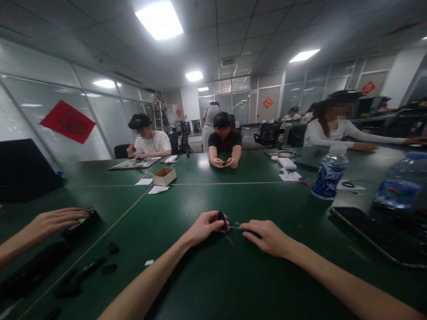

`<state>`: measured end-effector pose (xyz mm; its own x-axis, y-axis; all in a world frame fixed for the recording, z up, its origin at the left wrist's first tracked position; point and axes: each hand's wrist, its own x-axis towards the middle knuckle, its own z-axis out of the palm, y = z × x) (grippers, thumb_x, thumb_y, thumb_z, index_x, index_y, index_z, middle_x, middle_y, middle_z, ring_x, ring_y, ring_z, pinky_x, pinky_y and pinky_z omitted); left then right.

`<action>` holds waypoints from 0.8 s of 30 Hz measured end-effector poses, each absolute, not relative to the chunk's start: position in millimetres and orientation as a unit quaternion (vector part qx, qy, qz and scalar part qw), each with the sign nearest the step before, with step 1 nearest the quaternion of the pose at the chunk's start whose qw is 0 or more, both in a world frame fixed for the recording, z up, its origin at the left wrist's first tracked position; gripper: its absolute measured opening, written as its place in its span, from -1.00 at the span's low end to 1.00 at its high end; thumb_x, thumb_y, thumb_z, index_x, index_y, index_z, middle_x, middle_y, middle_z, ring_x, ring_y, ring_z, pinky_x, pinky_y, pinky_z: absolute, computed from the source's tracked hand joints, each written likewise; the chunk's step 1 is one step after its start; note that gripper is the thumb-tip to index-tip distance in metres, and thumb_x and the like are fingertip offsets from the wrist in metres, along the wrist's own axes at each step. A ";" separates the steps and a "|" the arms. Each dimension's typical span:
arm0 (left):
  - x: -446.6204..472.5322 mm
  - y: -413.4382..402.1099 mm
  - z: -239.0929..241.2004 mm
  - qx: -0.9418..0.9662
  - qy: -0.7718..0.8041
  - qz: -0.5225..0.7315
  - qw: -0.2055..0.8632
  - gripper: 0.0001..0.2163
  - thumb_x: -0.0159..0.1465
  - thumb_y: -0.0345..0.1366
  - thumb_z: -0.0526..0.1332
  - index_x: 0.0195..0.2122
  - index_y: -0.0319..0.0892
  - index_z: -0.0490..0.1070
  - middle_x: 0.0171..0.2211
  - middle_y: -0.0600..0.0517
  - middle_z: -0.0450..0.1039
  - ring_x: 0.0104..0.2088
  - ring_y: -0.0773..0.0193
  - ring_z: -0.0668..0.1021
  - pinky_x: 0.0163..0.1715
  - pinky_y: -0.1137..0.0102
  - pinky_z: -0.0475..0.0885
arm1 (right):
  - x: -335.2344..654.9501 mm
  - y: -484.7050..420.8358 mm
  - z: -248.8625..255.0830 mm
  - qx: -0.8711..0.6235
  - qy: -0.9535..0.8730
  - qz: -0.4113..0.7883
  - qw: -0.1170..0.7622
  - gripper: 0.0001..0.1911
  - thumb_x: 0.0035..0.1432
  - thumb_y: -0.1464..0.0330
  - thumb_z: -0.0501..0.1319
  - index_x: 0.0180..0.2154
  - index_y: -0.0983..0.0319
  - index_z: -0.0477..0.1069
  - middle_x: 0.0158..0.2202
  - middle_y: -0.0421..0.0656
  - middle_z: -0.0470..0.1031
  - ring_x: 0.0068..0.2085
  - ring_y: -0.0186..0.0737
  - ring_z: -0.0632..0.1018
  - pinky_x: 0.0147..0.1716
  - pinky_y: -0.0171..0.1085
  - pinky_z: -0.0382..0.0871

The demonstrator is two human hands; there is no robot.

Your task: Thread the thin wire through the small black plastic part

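My left hand (207,227) is closed around a small black part (222,218), pinched between thumb and fingers. From the right, my right hand (265,235) grips a screwdriver (235,228) by its dark handle. Its thin metal shaft points left and its tip meets the black part, or lies very close to it; the exact contact is hidden by my fingers. Both hands are low over the green table (213,275), near the middle of the view.
Several black pieces (91,268) and a white scrap (149,262) lie left of my left forearm. Another person's hand (60,220) touches a black box (82,226). At right are a phone (373,235) and two bottles (330,175). A cardboard box (164,177) stands farther off; several people sit around.
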<state>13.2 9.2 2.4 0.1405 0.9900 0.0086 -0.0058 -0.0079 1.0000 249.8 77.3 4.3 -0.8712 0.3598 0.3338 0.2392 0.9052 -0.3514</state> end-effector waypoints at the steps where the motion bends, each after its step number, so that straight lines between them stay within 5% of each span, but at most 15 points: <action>1: 13.0 9.2 2.3 0.536 0.462 0.465 0.532 -0.67 0.08 -0.17 0.35 -0.20 -0.25 0.43 -0.24 -0.06 0.51 -0.23 0.18 0.56 -0.17 0.30 0.40 | 249.9 77.4 4.2 -0.156 -0.955 0.151 0.200 -0.69 0.32 0.28 0.00 -0.05 0.24 0.41 -0.23 -0.09 0.51 -0.27 -0.22 0.52 -0.28 -0.26 0.41; 19: 15.8 5.0 11.0 0.545 0.458 0.457 0.533 -0.67 0.13 -0.14 0.30 -0.20 -0.28 0.39 -0.31 -0.05 0.48 -0.27 0.22 0.55 -0.21 0.33 0.41 | 248.9 79.1 -2.6 -0.157 -0.954 0.139 0.215 -0.67 0.36 0.27 -0.06 -0.02 0.23 0.37 -0.24 -0.10 0.48 -0.30 -0.24 0.49 -0.31 -0.29 0.37; 24: 18.5 6.0 11.4 0.532 0.488 0.449 0.526 -0.65 0.05 -0.26 0.35 -0.16 -0.26 0.36 -0.26 -0.07 0.48 -0.28 0.21 0.56 -0.24 0.31 0.43 | 247.8 77.0 1.6 -0.159 -0.962 0.104 0.197 -0.66 0.35 0.29 -0.06 -0.01 0.23 0.38 -0.25 -0.09 0.47 -0.31 -0.24 0.49 -0.34 -0.30 0.36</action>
<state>18.5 6.0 11.4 0.1202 0.9921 -0.0349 0.0472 0.0294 0.9985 247.8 77.0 1.6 -0.8722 0.3467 0.3451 0.2650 0.9278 -0.2626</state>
